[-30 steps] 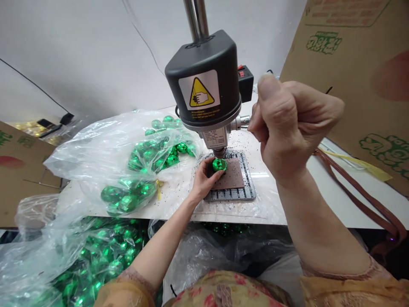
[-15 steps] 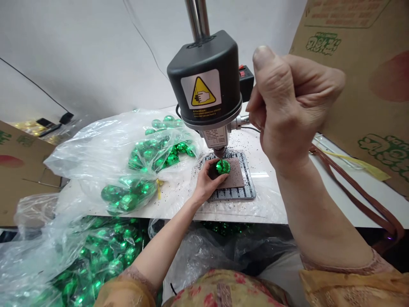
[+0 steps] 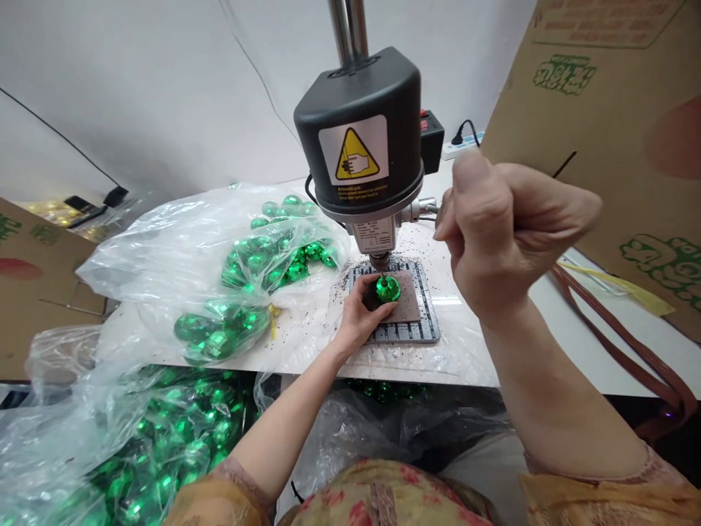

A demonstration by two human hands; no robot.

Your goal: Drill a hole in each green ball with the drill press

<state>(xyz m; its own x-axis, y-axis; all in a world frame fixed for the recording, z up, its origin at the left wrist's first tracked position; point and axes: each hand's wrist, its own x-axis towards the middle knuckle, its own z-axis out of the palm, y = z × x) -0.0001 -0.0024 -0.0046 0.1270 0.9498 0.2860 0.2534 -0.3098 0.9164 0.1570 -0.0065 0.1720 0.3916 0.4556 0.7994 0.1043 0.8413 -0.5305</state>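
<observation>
My left hand [image 3: 361, 314] grips a shiny green faceted ball [image 3: 388, 288] between thumb and fingers. The ball sits on a brown square pad [image 3: 408, 310] over the slotted grey base plate [image 3: 432, 332]. Directly above it is the chuck of a small black drill press [image 3: 358, 139], its bit meeting the top of the ball. To the right of the machine, my right hand [image 3: 493, 234] is closed in a fist at the feed handle [image 3: 424, 208]; the fingers hide most of that handle.
Clear plastic bags [image 3: 142, 241] of green balls lie on the white table [image 3: 307, 365] and below its edge at left. Dark shavings surround the base. Cardboard boxes [image 3: 618, 131] flank both sides. A brown strap [image 3: 613, 329] and a power strip [image 3: 460, 150] are at right.
My right hand has come down with the handle, and the power strip behind it now shows. The bit now touches the ball, which my left hand keeps in place.
</observation>
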